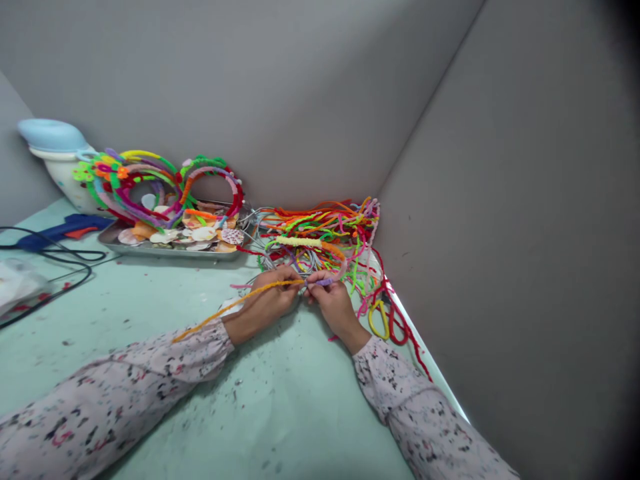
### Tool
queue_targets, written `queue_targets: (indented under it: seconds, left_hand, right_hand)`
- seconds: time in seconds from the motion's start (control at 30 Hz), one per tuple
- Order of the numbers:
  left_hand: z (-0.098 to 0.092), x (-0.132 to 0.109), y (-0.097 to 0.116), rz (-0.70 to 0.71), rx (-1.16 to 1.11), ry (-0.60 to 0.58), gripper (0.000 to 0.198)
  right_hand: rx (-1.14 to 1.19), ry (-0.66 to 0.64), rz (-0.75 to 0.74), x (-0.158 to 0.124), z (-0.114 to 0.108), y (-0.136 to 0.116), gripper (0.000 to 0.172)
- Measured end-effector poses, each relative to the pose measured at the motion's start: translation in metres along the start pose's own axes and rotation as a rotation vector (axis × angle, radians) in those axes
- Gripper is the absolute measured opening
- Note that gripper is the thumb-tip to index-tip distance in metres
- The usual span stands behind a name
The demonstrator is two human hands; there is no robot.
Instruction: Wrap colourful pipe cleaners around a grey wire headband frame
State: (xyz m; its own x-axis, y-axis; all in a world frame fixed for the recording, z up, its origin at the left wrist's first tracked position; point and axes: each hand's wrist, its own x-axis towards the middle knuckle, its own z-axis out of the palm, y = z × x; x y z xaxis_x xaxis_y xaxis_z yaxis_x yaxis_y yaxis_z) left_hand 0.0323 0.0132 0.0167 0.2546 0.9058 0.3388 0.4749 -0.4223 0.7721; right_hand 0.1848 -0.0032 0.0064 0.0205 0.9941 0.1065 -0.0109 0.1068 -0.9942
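Note:
My left hand is closed, pinching an orange pipe cleaner whose free end trails back over my left sleeve. Close beside it, my right hand grips a curved headband wrapped in yellow, orange, pink and purple fuzzy sections. The fingertips of both hands meet near the purple end of the band. Just behind them lies a heap of loose pipe cleaners in many colours, mixed with grey wire loops. The exact contact between the orange pipe cleaner and the band is hidden by my fingers.
A metal tray holds shells and several wrapped headbands. At the left are a blue glue gun with a black cord, a white container with a blue lid, and a plastic bag. Scissors lie near the right wall.

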Motion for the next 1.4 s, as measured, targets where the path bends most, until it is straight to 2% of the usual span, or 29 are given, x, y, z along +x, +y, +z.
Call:
queue_targets:
  seconds: [0.23,0.53,0.8,0.97,1.1,1.4]
  left_hand:
    - [0.0,0.0,-0.002,-0.048,-0.017,0.0,0.016]
    - [0.002,0.001,-0.004,-0.039,-0.017,-0.068,0.018]
    - [0.002,-0.002,-0.002,0.028,0.026,0.02,0.016]
    - [-0.004,-0.001,0.006,0.003,0.094,-0.026,0.017]
    - [-0.004,0.0,0.007,-0.043,0.035,-0.055,0.021]
    - [0.002,0.001,-0.002,-0.063,-0.009,-0.074,0.022]
  right_hand:
    - [-0.032,0.01,-0.027,0.0,0.0,0.003,0.009]
    - [0.023,0.045,0.034,0.003,0.0,0.006,0.011]
    - [-0.039,0.046,-0.003,0.001,0.001,0.004,0.01]
    - [-0.055,0.043,-0.014,-0.001,0.003,0.003,0.008]
    - [-0.061,0.036,-0.045,-0.002,0.004,0.005,0.008]
    - [-0.073,0.036,-0.021,0.001,0.001,0.009,0.008]
